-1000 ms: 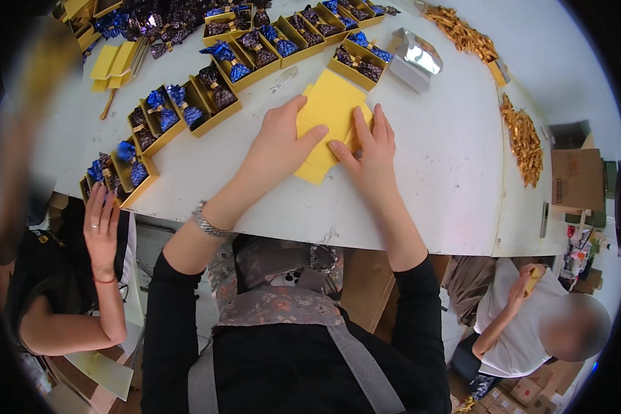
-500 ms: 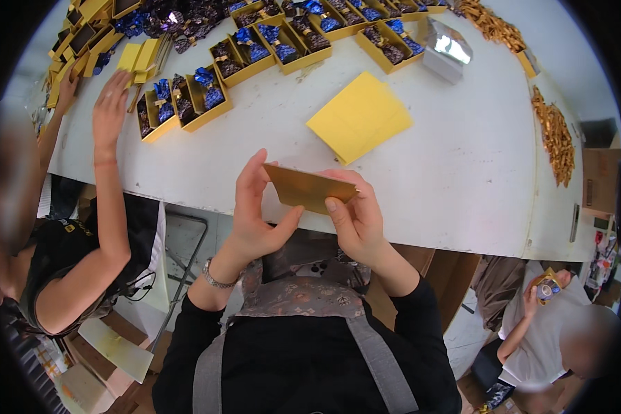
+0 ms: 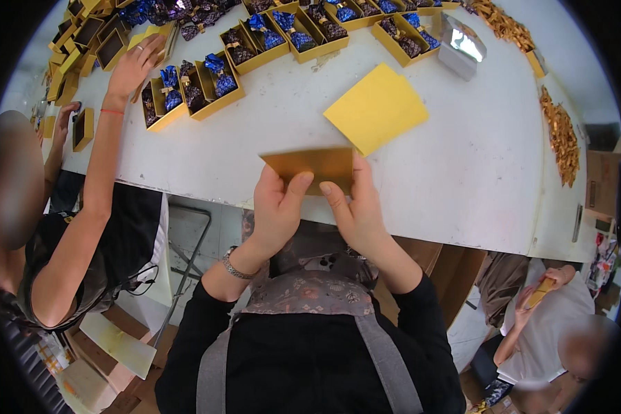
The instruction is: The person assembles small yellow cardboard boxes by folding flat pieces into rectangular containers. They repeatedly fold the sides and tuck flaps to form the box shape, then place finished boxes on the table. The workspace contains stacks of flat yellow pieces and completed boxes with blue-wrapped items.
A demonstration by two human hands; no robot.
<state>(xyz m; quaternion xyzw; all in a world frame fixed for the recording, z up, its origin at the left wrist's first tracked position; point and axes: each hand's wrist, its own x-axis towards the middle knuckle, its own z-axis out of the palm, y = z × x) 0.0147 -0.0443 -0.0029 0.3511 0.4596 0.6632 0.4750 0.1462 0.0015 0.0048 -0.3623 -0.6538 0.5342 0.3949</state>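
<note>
A flat sheet of gold card [image 3: 324, 163] is held up between both my hands, just above the table's near edge. My left hand [image 3: 280, 207] grips its left side, thumb on the face towards me. On the other side my right hand [image 3: 355, 207] pinches it the same way, and the fingers of both hands are partly hidden behind the card. Beyond it lies a small stack of yellow card sheets [image 3: 377, 108], slightly fanned.
Gold boxes [image 3: 214, 86] with blue and dark wrapped pieces line the table's far side. A silver block [image 3: 460, 47] stands behind the stack. Gold strips [image 3: 560, 134] lie at right. One co-worker's hand [image 3: 132, 67] reaches among boxes at left; another person [image 3: 541, 324] sits lower right.
My left hand has shifted onto the card's left side, its thumb now pressed on the face. The card has turned more upright. The left co-worker's hand has moved further over the yellow pieces.
</note>
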